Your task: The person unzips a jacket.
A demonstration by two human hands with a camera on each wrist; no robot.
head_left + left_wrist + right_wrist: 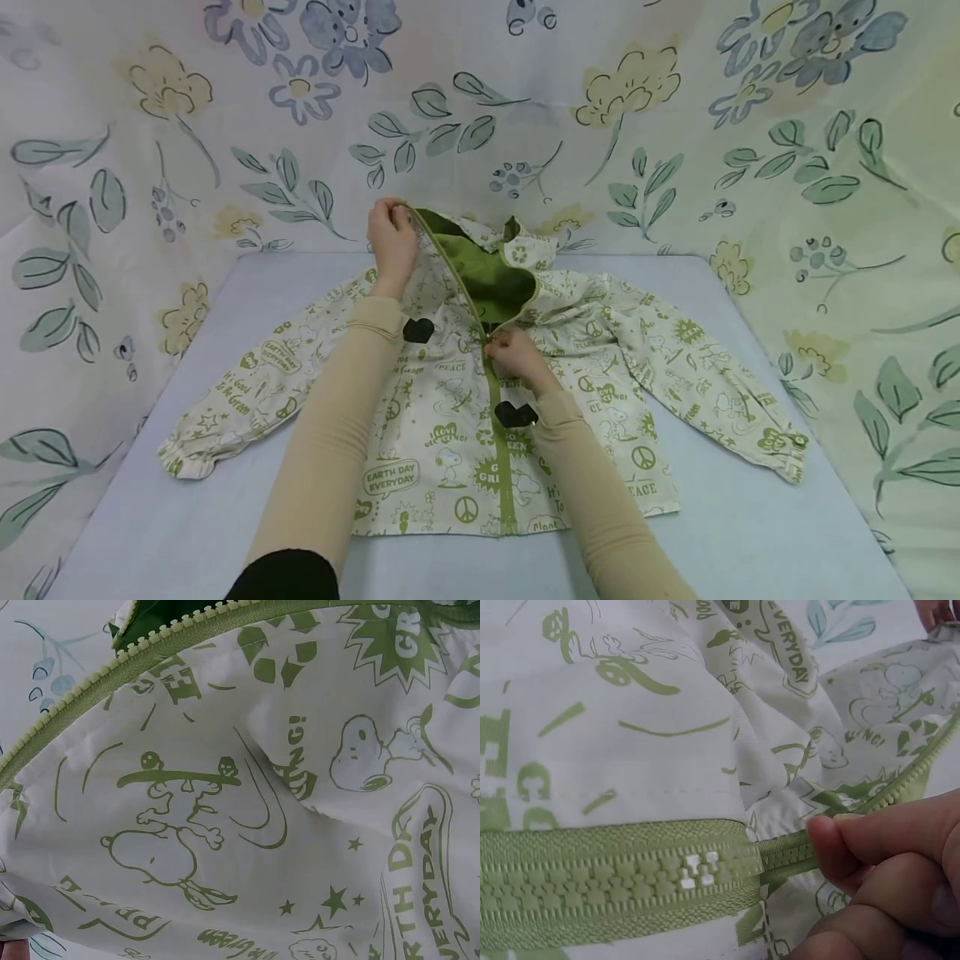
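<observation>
A child-size white jacket (450,417) with green cartoon and lettering print lies front up, sleeves spread to both sides. Its green zipper (615,881) is joined along the lower front and parts near the neck, baring a green lining (487,271). My left hand (393,242) grips the upper edge of the left front panel and holds it raised; one fingertip (13,949) shows at the corner of the left wrist view. Where the teeth part, my right hand (519,354) pinches the zipper between thumb and forefinger (900,832), which cover the slider.
Beneath the jacket is a pale table (750,533). A floral-print cloth (465,108) hangs behind it and along both sides. Black pieces sit by the left wrist (418,331) and the right wrist (516,414). The jacket's hood (530,248) bunches at the back.
</observation>
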